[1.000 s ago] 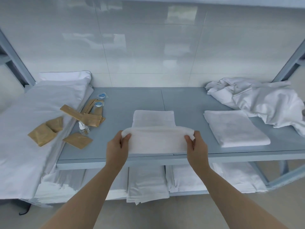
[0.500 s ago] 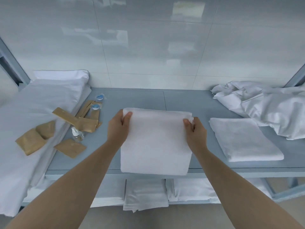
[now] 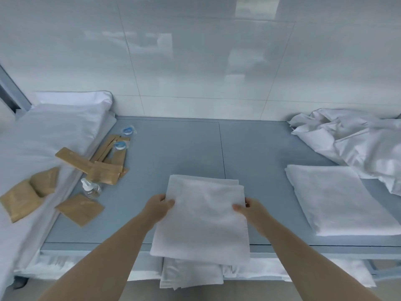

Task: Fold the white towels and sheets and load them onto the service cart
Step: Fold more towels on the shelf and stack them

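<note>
Both my hands pinch the folded white towel (image 3: pixel 204 216) by its side edges, left hand (image 3: pixel 158 208) and right hand (image 3: pixel 252 210) level (long axis away from me), near end overhanging the shelf edge (image 3: pixel 91 247).

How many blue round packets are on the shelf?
2, both left of centre: one packet near the pillow, the other packet lying on the brown sachets just in front. More may hide beneath.
</note>
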`<state>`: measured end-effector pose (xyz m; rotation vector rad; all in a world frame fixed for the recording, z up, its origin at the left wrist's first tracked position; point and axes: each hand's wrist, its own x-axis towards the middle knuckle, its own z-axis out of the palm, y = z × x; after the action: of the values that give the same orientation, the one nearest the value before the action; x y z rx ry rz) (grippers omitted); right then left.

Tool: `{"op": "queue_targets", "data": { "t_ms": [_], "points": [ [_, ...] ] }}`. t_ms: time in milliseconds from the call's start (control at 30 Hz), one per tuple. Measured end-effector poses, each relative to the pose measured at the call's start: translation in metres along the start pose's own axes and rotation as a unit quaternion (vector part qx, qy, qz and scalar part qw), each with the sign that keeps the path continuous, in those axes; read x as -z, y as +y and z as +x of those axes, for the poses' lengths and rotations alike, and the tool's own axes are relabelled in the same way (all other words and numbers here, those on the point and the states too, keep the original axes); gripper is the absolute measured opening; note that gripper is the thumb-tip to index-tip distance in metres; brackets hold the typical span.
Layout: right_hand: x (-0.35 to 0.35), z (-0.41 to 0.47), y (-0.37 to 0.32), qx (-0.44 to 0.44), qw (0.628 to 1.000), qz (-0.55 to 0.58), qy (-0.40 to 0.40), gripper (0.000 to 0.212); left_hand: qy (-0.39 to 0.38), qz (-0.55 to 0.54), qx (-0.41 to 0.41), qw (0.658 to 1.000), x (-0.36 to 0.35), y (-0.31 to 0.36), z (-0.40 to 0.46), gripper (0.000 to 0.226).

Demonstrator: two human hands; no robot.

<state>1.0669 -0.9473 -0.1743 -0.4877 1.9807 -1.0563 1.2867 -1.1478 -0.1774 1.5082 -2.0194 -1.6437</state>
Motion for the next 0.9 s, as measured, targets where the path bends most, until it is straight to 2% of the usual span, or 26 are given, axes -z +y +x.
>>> {"op": "queue_targets", "data": {
  "t_ms": [100, 167, 267, 333, 500, 600, 700, 833, 900],
  "points": [
    [-0.006, 0.004, -0.008, 0.067, 0.993, 0.038, 0.084, 0.012, 0.015, -0.104, -0.046, 0.993, 0.005, 0.005, 0.002, 0.011],
    [-0.011, 0.012, -0.01, 0.058, 0.989, 0.055, 0.123, 0.016, 0.013, -0.142, -0.039, 0.989, 0.009, 0.004, 0.009, 0.011],
    [-0.015, 0.02, 0.001, -0.031, 0.993, 0.009, 0.112, 0.029, -0.032, -0.133, 0.06, 0.989, 0.013, -0.005, 0.017, 0.015],
    [-0.015, 0.022, 0.007, -0.06, 0.993, 0.01, 0.103, 0.028, -0.057, -0.151, 0.093, 0.983, 0.015, -0.01, 0.02, 0.013],
    [-0.019, 0.033, -0.004, -0.038, 0.989, -0.034, 0.139, 0.016, -0.041, -0.179, 0.087, 0.979, 0.013, -0.006, 0.029, 0.015],
    [-0.017, 0.044, -0.02, -0.019, 0.989, 0.021, 0.147, 0.015, 0.009, -0.225, 0.052, 0.973, 0.009, 0.009, 0.04, 0.014],
    [-0.005, 0.042, -0.025, -0.086, 0.984, 0.121, 0.098, 0.026, -0.017, -0.243, 0.1, 0.965, 0.015, 0.016, 0.044, 0.023],
    [0.016, 0.016, -0.014, -0.168, 0.981, 0.087, -0.043, 0.03, -0.168, -0.199, 0.204, 0.944, 0.035, 0.008, 0.03, 0.034],
    [0.015, 0.01, -0.005, -0.173, 0.979, 0.082, -0.068, 0.024, -0.189, -0.175, 0.212, 0.943, 0.036, 0.002, 0.025, 0.03]
  ]
}}
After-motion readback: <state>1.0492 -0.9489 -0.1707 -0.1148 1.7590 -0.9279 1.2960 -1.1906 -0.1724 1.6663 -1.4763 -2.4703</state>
